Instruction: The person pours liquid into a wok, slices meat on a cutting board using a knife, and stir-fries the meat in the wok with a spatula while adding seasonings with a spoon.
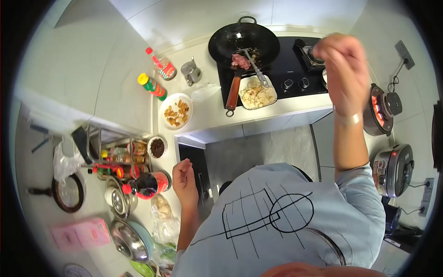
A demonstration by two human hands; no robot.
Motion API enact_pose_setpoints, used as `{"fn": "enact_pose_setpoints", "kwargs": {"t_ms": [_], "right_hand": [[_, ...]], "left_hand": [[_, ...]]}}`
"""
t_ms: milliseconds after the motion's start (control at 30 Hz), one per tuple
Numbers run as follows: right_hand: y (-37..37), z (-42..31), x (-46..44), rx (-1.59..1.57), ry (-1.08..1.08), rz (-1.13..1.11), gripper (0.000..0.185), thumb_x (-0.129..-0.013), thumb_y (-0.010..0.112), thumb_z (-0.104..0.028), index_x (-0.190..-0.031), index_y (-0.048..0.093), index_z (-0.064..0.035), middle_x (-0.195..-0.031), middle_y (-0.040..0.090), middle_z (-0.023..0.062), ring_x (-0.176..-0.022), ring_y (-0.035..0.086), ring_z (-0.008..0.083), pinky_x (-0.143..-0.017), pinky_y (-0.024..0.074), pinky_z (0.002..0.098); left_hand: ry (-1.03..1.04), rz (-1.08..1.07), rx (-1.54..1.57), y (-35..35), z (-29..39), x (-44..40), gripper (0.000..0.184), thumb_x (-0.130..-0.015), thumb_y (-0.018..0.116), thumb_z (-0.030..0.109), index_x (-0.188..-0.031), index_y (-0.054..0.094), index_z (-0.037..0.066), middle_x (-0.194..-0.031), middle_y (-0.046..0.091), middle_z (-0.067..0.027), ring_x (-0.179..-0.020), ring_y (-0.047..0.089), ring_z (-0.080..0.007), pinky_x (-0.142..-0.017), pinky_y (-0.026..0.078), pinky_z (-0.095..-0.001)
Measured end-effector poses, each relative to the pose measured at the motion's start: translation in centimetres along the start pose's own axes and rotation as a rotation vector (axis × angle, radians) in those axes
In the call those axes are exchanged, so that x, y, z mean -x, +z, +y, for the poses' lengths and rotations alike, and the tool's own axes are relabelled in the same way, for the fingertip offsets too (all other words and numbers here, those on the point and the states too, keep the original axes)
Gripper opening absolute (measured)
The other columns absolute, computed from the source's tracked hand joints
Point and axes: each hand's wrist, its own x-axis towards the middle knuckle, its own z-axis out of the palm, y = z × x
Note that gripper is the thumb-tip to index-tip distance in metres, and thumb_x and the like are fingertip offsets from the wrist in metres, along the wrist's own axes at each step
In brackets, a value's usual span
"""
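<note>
A black wok (222,41) sits on the left of the black stove, with pink raw meat (241,61) and a metal spatula (250,62) in it. The spatula's handle rests over a square dish of pale sliced food (256,94) at the counter edge. Raised at the right, my right hand (344,69) is bent at the wrist near the right burner (314,55), its fingers curled and blurred. My left hand (184,177) hangs low beside the left counter with fingers curled in; nothing shows in it.
A plate of brown and yellow pieces (176,111), a green bottle (152,87), a red-capped bottle (161,65) and a metal pot (190,72) stand at left. A dark sauce bottle (147,184) lies on the left counter. Cookers (392,171) stand at right.
</note>
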Motion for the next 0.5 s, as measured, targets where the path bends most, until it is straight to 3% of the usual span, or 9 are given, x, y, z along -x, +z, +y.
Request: {"fn": "enact_pose_setpoints", "kwargs": {"t_ms": [33,67,167,233,333,367,433,500], "right_hand": [[-3.9,5.0,0.1,0.217,0.219,0.116,0.014,-0.095,0.054,-0.004,-0.108,0.059,-0.0029,-0.095,0.06,0.0032,-0.088,0.056,0.0144,-0.085,0.0441,0.0263],[-7.5,9.8,0.5,0.321,0.386,0.043,0.01,-0.096,0.056,-0.005,-0.104,0.062,-0.0044,-0.092,0.061,0.0005,-0.084,0.057,0.0102,-0.083,0.0465,0.0253],[-12.6,21.5,6.1,0.992,0.737,-0.324,0.027,-0.083,0.071,-0.008,-0.109,0.066,-0.0045,-0.1,0.065,0.0075,-0.092,0.062,0.0175,-0.084,0.0496,0.0284],[-14.9,29.3,11.2,1.163,0.592,-0.484,0.042,-0.078,0.073,-0.012,-0.12,0.065,-0.0087,-0.119,0.061,0.0152,-0.108,0.062,0.0275,-0.096,0.0486,0.0404],[-12.6,32.3,12.1,1.436,0.783,-0.549,0.046,-0.081,0.073,-0.02,-0.125,0.063,-0.0113,-0.12,0.061,0.0137,-0.112,0.059,0.0338,-0.096,0.0486,0.0425],[-11.9,32.8,11.5,1.385,0.793,-0.455,0.039,-0.084,0.072,-0.024,-0.12,0.064,-0.0092,-0.119,0.061,0.014,-0.104,0.062,0.0358,-0.094,0.0505,0.042],[-9.8,32.0,9.3,1.067,0.915,-0.316,0.043,-0.087,0.071,-0.034,-0.115,0.06,-0.0037,-0.116,0.061,0.0149,-0.084,0.068,0.0315,-0.076,0.0577,0.0391],[-4.8,27.1,6.3,0.254,1.341,-0.01,0.06,-0.086,0.072,-0.044,-0.119,0.049,-0.0005,-0.105,0.061,0.0152,-0.065,0.067,0.0233,-0.055,0.0576,0.0324]], "left_hand": [[-0.008,-0.013,-0.011,0.0,-0.3,-0.8,0.023,-0.095,0.053,-0.003,-0.117,0.058,-0.001,-0.111,0.061,-0.007,-0.101,0.058,-0.0124,-0.096,0.045,-0.0275],[-0.014,-0.025,-0.02,-0.3,-0.9,-1.7,0.023,-0.095,0.053,-0.004,-0.118,0.058,-0.001,-0.112,0.061,-0.0073,-0.101,0.058,-0.0124,-0.096,0.045,-0.0277],[-0.044,-0.057,0.014,-0.9,-2.4,-4.5,0.024,-0.095,0.054,-0.004,-0.118,0.057,-0.002,-0.112,0.062,-0.0074,-0.101,0.058,-0.0124,-0.097,0.045,-0.0284],[-0.049,-0.081,0.046,-0.9,-2.6,-6.6,0.024,-0.095,0.054,-0.004,-0.118,0.057,-0.003,-0.111,0.062,-0.0071,-0.101,0.058,-0.0122,-0.097,0.045,-0.0283],[-0.06,-0.108,0.013,-1.6,-2.5,-9.8,0.023,-0.095,0.054,-0.003,-0.117,0.057,-0.002,-0.111,0.062,-0.0067,-0.101,0.058,-0.0122,-0.096,0.045,-0.0273],[-0.054,-0.116,-0.008,-1.9,-2.5,-11.1,0.023,-0.095,0.054,-0.002,-0.117,0.057,-0.001,-0.111,0.062,-0.0066,-0.101,0.058,-0.0122,-0.096,0.044,-0.0271],[-0.074,-0.096,-0.003,-2.5,-2.4,-13.0,0.023,-0.094,0.055,-0.002,-0.117,0.057,-0.001,-0.109,0.061,-0.0059,-0.101,0.057,-0.0121,-0.094,0.045,-0.0266],[-0.094,-0.083,0.009,-3.3,-2.8,-14.7,0.023,-0.094,0.056,-0.002,-0.117,0.058,-0.001,-0.108,0.061,-0.0057,-0.1,0.057,-0.0118,-0.094,0.045,-0.0263]]}}
